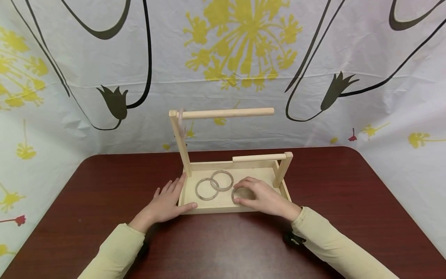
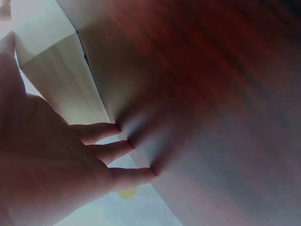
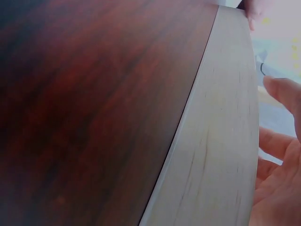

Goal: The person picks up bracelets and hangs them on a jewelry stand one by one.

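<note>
- We see the left hand (image 1: pixel 165 205), fingers straight, touching the tray (image 1: pixel 216 210), lower centre.
- Our right hand (image 1: pixel 264 197) curls round one ring (image 1: pixel 232 195).
- Two rings (image 1: pixel 218 189) overlap mid-frame.

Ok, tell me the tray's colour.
The tray is a pale, light-wood beige, seen best in the head view.

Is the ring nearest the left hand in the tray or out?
In. The ring lies within the low walls of the tray, overlapping another ring.
</note>
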### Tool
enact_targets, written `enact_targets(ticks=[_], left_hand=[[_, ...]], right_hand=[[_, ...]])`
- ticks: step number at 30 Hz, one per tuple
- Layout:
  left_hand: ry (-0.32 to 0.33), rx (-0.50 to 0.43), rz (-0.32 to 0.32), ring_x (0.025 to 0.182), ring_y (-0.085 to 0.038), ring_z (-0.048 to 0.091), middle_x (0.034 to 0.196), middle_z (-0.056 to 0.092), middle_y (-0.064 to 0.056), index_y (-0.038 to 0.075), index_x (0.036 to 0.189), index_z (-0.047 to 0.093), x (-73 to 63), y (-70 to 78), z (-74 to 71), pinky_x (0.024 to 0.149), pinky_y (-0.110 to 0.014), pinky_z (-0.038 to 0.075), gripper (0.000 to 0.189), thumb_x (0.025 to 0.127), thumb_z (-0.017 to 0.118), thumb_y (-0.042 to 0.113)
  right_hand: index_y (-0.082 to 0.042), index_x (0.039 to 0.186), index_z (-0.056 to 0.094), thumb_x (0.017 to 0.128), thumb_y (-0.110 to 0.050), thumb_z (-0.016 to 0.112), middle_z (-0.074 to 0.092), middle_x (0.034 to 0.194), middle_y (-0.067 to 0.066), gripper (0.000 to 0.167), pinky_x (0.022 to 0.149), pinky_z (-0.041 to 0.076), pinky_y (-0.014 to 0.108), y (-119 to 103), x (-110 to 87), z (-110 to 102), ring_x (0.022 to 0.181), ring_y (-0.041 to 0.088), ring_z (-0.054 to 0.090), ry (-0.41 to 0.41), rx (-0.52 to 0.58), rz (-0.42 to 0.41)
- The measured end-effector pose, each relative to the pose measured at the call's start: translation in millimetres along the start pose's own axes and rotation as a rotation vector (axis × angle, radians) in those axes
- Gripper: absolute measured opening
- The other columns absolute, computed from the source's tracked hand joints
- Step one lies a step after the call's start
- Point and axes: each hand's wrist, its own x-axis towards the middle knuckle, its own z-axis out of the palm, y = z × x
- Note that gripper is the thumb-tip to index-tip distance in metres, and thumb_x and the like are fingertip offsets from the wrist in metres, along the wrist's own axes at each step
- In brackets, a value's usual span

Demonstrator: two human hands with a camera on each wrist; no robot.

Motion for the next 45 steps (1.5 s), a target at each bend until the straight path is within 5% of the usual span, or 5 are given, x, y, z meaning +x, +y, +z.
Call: enact_targets(ticks=[7, 20, 31, 45], left_hand=[[-0.001, 0.0, -0.004, 0.139, -0.047, 0.018, 0.152, 0.024, -0.028, 0.008, 0.156, 0.004, -0.4, -0.3, 0.0, 0.102, -0.071, 0.013, 0.104, 0.087, 0.054, 0.067], [0.0, -0.005, -0.001, 0.139, -0.047, 0.018, 0.153, 0.023, -0.028, 0.009, 0.156, 0.003, -0.7, -1.3, -1.0, 0.102, -0.071, 0.013, 0.104, 0.087, 0.054, 0.067], [-0.012, -0.005, -0.011, 0.14, -0.046, 0.016, 0.154, 0.021, -0.027, 0.01, 0.156, 0.001, 0.7, 0.5, -2.6, 0.102, -0.071, 0.011, 0.104, 0.087, 0.053, 0.068], [-0.005, -0.006, -0.001, 0.14, -0.047, 0.017, 0.153, 0.022, -0.027, 0.009, 0.156, 0.002, 2.1, 0.2, -4.5, 0.102, -0.071, 0.012, 0.104, 0.087, 0.054, 0.067]], right_hand=[[0.001, 0.122, 0.064, 0.094, -0.027, 0.064, 0.063, 0.116, 0.012, 0.039, 0.094, 0.045, 0.043, 2.1, -1.0, -0.9, 0.11, 0.026, 0.059, -0.06, -0.037, 0.046], [0.004, 0.122, 0.063, 0.093, -0.018, 0.062, 0.058, 0.119, 0.017, 0.036, 0.096, 0.041, 0.045, 10.8, 8.4, 0.2, 0.112, 0.03, 0.054, -0.096, -0.036, 0.012], [-0.006, 0.118, 0.066, 0.077, -0.02, 0.08, 0.057, 0.121, 0.012, 0.046, 0.098, 0.04, 0.045, 13.5, 15.5, -1.4, 0.115, 0.029, 0.052, -0.08, -0.008, 0.079], [-0.008, 0.124, 0.064, 0.07, -0.016, 0.087, 0.057, 0.122, 0.011, 0.06, 0.096, 0.04, 0.045, 16.9, 18.9, -0.1, 0.114, 0.032, 0.049, -0.09, -0.032, 0.142]])
